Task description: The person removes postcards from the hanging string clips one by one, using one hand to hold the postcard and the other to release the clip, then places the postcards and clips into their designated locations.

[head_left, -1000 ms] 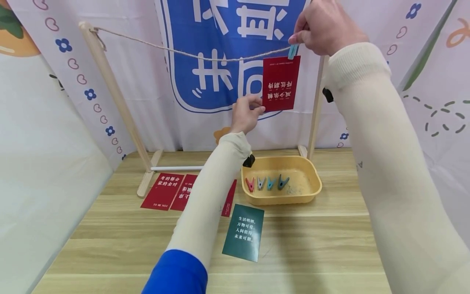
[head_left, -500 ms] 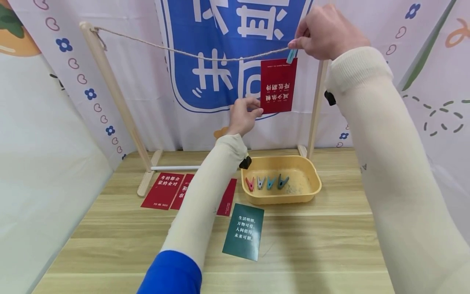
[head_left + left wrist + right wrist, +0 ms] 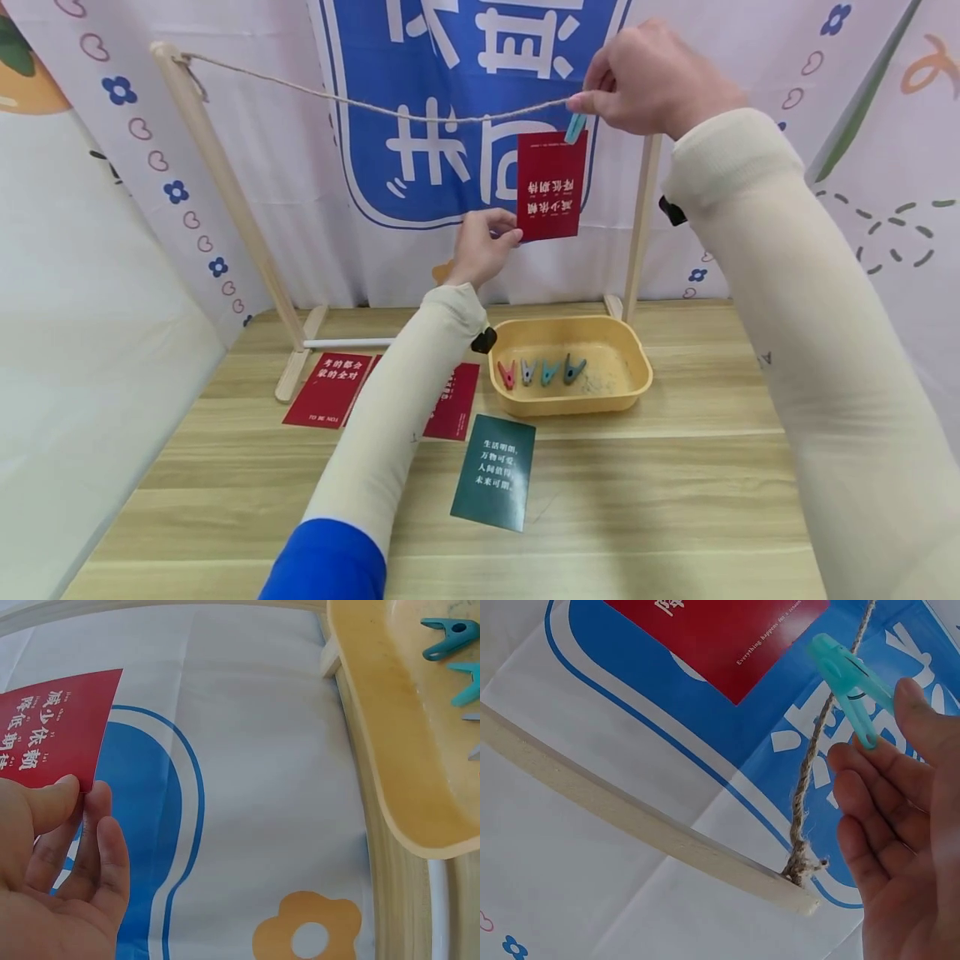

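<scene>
My left hand (image 3: 482,248) pinches a red card (image 3: 549,185) with white lettering between thumb and fingers, at its lower left corner. The lettering is upside down in the head view. Higher up, my right hand (image 3: 654,82) pinches a turquoise clothespin (image 3: 575,128) by its handle ends. In the head view the clothespin's tip overlaps the card's top right edge. The right wrist view shows the clothespin tip (image 3: 825,651) by the card's edge, in front of the twine (image 3: 807,769). I cannot tell whether it grips either one.
Twine sags between two wooden posts (image 3: 225,183). A yellow tray (image 3: 611,404) holds several clothespins (image 3: 550,372). Red cards (image 3: 327,390) lie at left on the table (image 3: 637,500), partly behind my left arm. A green card (image 3: 493,472) lies before the tray.
Both hands have moved left and slightly down together, carrying the red card and the clothespin. The card's top now sits lower beneath the twine. The tabletop cards and tray stay in place.
</scene>
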Available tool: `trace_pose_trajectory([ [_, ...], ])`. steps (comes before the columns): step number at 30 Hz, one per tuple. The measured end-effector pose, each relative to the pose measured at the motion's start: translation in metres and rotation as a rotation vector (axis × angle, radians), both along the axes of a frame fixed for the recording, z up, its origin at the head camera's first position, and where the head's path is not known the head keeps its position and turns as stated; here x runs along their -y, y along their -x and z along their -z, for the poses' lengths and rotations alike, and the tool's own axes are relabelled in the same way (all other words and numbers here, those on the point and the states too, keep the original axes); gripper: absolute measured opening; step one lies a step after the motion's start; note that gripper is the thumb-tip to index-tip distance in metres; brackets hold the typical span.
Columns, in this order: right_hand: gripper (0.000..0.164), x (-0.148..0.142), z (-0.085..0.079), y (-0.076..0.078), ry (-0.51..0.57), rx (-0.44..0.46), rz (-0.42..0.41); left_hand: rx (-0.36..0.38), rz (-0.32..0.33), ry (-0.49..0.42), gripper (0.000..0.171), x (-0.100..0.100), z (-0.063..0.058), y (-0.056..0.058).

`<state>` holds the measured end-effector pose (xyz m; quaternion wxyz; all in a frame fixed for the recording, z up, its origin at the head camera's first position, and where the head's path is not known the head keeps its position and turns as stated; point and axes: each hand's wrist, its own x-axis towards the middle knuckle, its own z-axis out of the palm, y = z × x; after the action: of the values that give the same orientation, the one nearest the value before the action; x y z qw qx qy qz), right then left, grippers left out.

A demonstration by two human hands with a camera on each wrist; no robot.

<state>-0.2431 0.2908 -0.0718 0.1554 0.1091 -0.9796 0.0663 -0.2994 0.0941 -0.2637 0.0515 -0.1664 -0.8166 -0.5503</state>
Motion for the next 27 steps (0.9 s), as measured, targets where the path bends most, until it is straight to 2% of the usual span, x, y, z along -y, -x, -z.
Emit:
trace_pose_trajectory([
  [3,0.049,0.002,0.002,0.000,-0.011,0.008,-0.005,0.005,0.008,-0.011,0.019,0.004,0.003,0.000],
  [10,0.050,0.000,0.009,0.001,-0.046,0.032,-0.029,-0.060,0.032,0.030,0.021,0.017,0.006,0.000],
  [21,0.050,-0.004,0.023,-0.001,-0.080,0.075,-0.039,-0.024,0.076,0.020,0.021,0.034,0.017,-0.004],
  [27,0.047,-0.006,0.032,-0.003,-0.090,0.101,-0.059,-0.010,0.066,0.034,0.018,0.040,0.025,-0.005],
])
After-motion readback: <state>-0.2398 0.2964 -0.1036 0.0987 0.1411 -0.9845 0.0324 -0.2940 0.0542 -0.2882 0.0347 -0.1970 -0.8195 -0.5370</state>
